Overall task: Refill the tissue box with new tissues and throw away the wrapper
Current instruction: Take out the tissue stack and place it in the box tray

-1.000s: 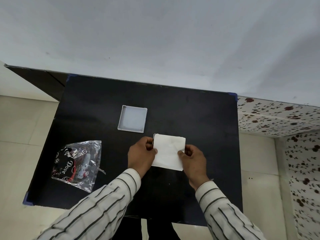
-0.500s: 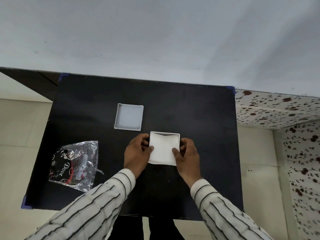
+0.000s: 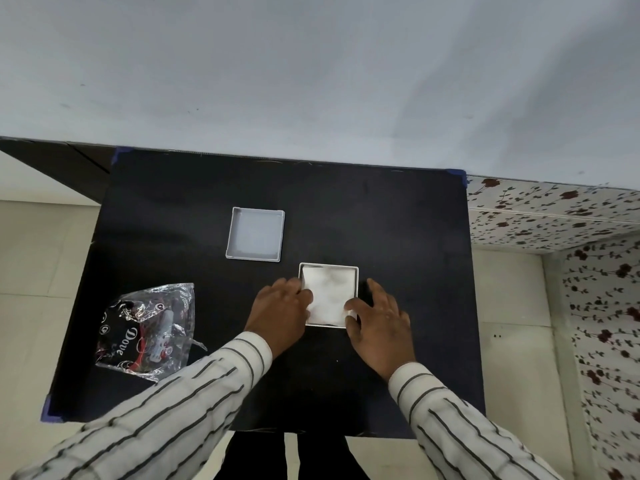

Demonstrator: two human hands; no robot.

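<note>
Tissues [image 3: 330,292] lie in the tissue box [image 3: 356,289] between both hands — left hand [image 3: 280,315], right hand [image 3: 381,320] — fingers spread, pressing down.

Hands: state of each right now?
Left hand: open, fingers pressing tissues into the tissue box.
Right hand: open, thumb on the tissues.

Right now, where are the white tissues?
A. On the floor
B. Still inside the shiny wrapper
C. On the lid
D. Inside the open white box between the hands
D: the white tissues fill the open tissue box, with the left hand and right hand at its sides; the lid lies apart and holds nothing, and the wrapper lies at the table's left.
</note>
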